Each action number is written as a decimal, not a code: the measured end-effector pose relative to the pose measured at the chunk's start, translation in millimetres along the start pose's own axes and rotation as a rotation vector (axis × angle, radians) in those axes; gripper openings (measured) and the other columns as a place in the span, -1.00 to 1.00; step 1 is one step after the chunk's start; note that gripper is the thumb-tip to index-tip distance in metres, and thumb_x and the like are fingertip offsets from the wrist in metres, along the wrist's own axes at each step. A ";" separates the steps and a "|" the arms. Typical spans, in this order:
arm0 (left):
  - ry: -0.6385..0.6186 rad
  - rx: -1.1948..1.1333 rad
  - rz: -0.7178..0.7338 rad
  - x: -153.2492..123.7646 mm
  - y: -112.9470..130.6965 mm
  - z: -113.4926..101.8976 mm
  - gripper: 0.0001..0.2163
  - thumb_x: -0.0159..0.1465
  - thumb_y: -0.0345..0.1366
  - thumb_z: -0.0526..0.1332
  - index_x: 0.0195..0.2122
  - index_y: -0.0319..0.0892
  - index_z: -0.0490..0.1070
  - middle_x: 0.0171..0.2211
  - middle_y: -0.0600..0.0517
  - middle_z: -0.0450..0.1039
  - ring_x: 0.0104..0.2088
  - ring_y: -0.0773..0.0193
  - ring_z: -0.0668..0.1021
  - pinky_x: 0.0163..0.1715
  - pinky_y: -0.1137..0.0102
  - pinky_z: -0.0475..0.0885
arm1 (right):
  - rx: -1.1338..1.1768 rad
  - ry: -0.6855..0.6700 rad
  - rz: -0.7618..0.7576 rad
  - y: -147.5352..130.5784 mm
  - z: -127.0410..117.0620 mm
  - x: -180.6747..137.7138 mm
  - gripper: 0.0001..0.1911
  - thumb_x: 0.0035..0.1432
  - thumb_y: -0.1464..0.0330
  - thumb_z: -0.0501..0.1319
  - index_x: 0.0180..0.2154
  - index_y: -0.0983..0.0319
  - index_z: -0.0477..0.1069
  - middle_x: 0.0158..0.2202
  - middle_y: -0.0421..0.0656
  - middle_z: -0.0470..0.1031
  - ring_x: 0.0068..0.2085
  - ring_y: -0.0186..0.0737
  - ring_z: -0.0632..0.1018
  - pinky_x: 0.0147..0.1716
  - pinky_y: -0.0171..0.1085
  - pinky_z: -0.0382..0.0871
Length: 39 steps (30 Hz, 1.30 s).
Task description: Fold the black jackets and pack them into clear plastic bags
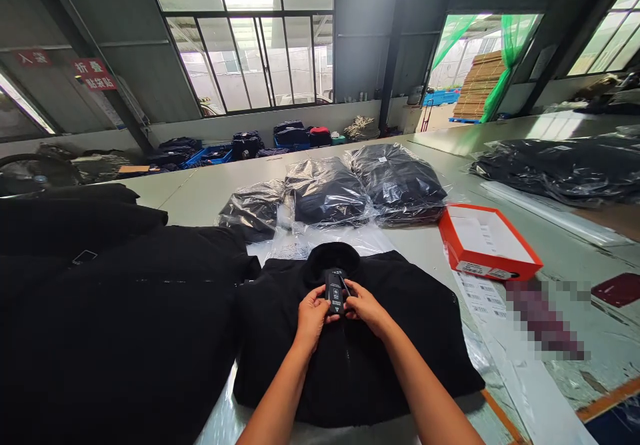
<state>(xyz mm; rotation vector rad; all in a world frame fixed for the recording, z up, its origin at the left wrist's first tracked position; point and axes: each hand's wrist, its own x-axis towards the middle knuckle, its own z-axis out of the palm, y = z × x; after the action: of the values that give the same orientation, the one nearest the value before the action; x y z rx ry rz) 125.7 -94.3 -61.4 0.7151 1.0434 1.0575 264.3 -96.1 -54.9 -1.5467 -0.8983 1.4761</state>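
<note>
A folded black jacket (400, 338) lies in front of me, its collar (333, 255) pointing away. Just below the collar is a black hang tag (334, 293) with white print. My left hand (314, 313) pinches the tag's left edge. On the other side, the fingers of my right hand (364, 305) are closed at the tag's right edge, and a thin dark strip shows by them. Whether that strip is part of the tag I cannot tell. To the left, a large pile of black garments (115, 318) touches the jacket's side.
Clear-bagged black garments (325, 192) lie beyond the jacket. At right stand an orange box (493, 268) with white labels inside and a label sheet (480, 295) below it. More bagged garments (555, 165) lie at far right. A blurred patch (545, 318) covers part of the table.
</note>
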 end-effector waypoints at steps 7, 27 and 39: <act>0.167 0.259 0.130 2.1 13.7 -4.3 -0.76 -0.01 -0.41 0.28 -0.28 -0.28 0.46 -0.65 0.18 0.31 -0.66 0.47 0.38 -0.71 0.56 0.38 | 0.295 -0.058 0.099 -9.5 -6.5 -9.6 -0.52 -0.06 0.53 0.06 -0.03 0.24 0.35 -0.06 -0.04 0.38 -0.39 -0.39 0.51 -0.42 -0.31 0.44; 0.279 0.668 0.388 4.4 15.2 -15.0 -0.78 0.06 -0.47 0.12 -0.33 -0.13 0.50 -0.50 0.11 0.44 -0.47 0.35 0.45 -0.41 0.50 0.31 | -0.335 0.332 -0.336 -5.2 -13.4 -3.5 -0.77 -0.12 0.43 0.17 -0.32 0.19 0.47 -0.27 -0.18 0.53 -0.23 -0.21 0.51 -0.19 -0.26 0.39; 0.192 0.587 0.233 8.6 2.4 -18.7 -0.73 0.03 -0.51 0.11 -0.28 -0.16 0.48 -0.65 0.21 0.27 -0.66 0.48 0.31 -0.62 0.58 0.22 | -0.111 -0.025 -0.504 -5.6 18.3 0.1 -0.51 -0.16 0.58 -0.04 -0.15 0.17 0.33 -0.21 -0.18 0.52 -0.12 -0.30 0.52 -0.03 -0.26 0.35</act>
<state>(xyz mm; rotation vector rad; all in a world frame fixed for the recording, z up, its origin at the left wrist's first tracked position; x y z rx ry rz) 108.5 -85.6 -68.9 1.2490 1.4882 1.0356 246.3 -92.3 -49.9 -1.2541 -1.2916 1.0970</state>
